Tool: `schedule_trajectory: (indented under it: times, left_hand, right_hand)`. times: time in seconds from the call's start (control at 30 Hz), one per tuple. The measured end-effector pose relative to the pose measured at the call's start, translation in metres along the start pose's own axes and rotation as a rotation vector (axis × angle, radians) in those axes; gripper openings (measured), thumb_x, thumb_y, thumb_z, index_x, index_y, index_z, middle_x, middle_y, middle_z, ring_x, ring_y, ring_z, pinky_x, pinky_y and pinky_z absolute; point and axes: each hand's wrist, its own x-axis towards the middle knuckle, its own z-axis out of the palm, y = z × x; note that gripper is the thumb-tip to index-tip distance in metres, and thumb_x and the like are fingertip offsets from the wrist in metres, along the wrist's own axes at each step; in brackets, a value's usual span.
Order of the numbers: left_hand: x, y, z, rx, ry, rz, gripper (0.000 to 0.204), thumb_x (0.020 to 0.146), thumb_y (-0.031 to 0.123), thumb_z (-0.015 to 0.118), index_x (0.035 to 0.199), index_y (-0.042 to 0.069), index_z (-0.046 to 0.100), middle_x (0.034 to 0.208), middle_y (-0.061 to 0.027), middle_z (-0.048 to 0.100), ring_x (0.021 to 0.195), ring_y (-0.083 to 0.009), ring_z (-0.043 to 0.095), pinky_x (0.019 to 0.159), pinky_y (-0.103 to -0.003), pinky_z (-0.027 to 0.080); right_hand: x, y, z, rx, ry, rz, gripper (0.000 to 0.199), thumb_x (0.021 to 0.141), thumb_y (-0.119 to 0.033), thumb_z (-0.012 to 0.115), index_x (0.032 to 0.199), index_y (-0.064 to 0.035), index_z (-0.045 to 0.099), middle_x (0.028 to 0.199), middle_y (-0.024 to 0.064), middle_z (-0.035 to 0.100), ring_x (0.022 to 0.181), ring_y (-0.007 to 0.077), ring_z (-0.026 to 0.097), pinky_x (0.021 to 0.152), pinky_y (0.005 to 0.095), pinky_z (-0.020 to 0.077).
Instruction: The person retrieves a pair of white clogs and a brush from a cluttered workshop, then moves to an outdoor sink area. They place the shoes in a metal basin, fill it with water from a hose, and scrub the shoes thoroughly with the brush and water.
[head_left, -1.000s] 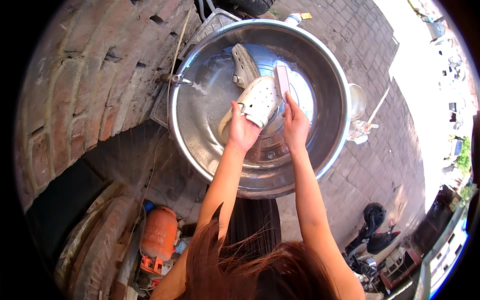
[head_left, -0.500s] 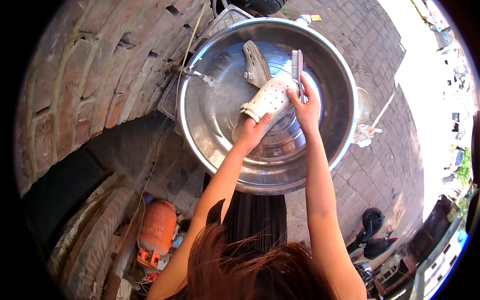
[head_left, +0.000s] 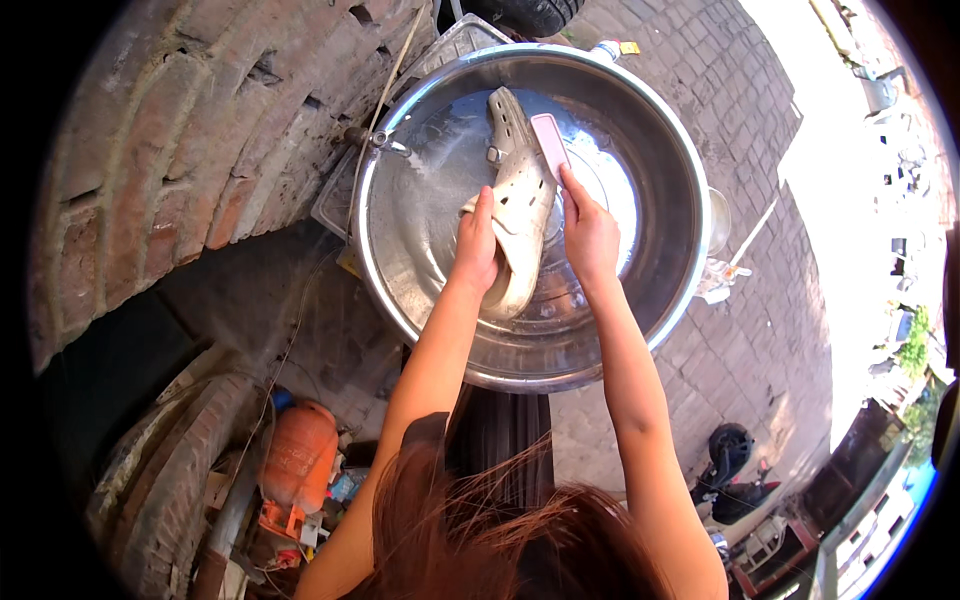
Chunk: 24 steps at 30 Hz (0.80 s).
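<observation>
An off-white clog with small holes point(head_left: 522, 212) is gripped by its left side in my left hand point(head_left: 479, 248), over the bottom of a large round metal basin point(head_left: 686, 170). My right hand point(head_left: 592, 238) closes around the handle of a pink brush point(head_left: 550, 143). The brush's flat back faces up, so its bristles are hidden. It lies just right of the clog's far end; whether they touch I cannot tell. Beyond, a second off-white clog point(head_left: 507, 117) rests in the basin, partly covered by the first one.
A metal tap point(head_left: 384, 142) juts over the basin's left rim beside a brick wall point(head_left: 190, 130). An orange tank point(head_left: 298, 455) stands at the lower left. A tyre point(head_left: 540, 12) is at the far edge, and brick paving point(head_left: 760, 270) spreads to the right.
The held clog has turned more upright, its open heel now toward me. My left hand shifted up its left side. The brush turned from bristles showing to its pink back, and moved left.
</observation>
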Motion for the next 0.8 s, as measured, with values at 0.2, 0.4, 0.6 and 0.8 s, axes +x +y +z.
schedule_trajectory:
  times: [0.2, 0.4, 0.6, 0.8]
  left_hand:
    - [0.002, -0.011, -0.011, 0.182, 0.102, 0.217, 0.035, 0.097, 0.026, 0.049, 0.116, -0.003, 0.055, 0.108, -0.0075, 0.061, 0.098, -0.0152, 0.057, 0.086, -0.029, 0.045]
    - [0.002, -0.007, -0.017, 0.557, 0.221, 0.391, 0.031, 0.097, 0.020, 0.049, 0.106, -0.008, 0.059, 0.094, -0.0085, 0.064, 0.086, -0.0149, 0.059, 0.075, -0.029, 0.046]
    - [-0.008, -0.006, -0.006, 0.576, 0.136, 0.387, 0.032, 0.097, 0.023, 0.049, 0.107, -0.006, 0.059, 0.095, -0.0078, 0.064, 0.086, -0.0139, 0.058, 0.077, -0.029, 0.045]
    - [-0.003, 0.004, -0.001, 0.239, 0.244, 0.270, 0.032, 0.096, 0.025, 0.051, 0.109, -0.004, 0.058, 0.101, -0.0067, 0.062, 0.090, -0.0130, 0.057, 0.078, -0.027, 0.045]
  right_hand:
    - [-0.048, -0.005, 0.007, 0.009, -0.078, -0.094, 0.037, 0.090, -0.021, 0.057, 0.126, -0.0263, 0.057, 0.071, 0.0148, 0.063, 0.064, 0.0330, 0.063, 0.057, 0.0415, 0.0493]
    - [-0.070, -0.001, 0.016, 0.087, -0.051, -0.103, 0.033, 0.091, -0.019, 0.056, 0.123, -0.0221, 0.059, 0.073, 0.0155, 0.063, 0.067, 0.0325, 0.064, 0.059, 0.0411, 0.0492]
    - [-0.004, -0.006, 0.005, 0.161, 0.061, 0.075, 0.033, 0.092, -0.017, 0.055, 0.125, -0.0168, 0.058, 0.082, 0.0201, 0.065, 0.070, 0.0358, 0.064, 0.060, 0.0408, 0.0489]
    - [-0.089, -0.010, 0.020, 0.092, -0.026, -0.029, 0.038, 0.090, -0.014, 0.058, 0.127, -0.0220, 0.058, 0.083, 0.0176, 0.066, 0.069, 0.0321, 0.065, 0.062, 0.0384, 0.0500]
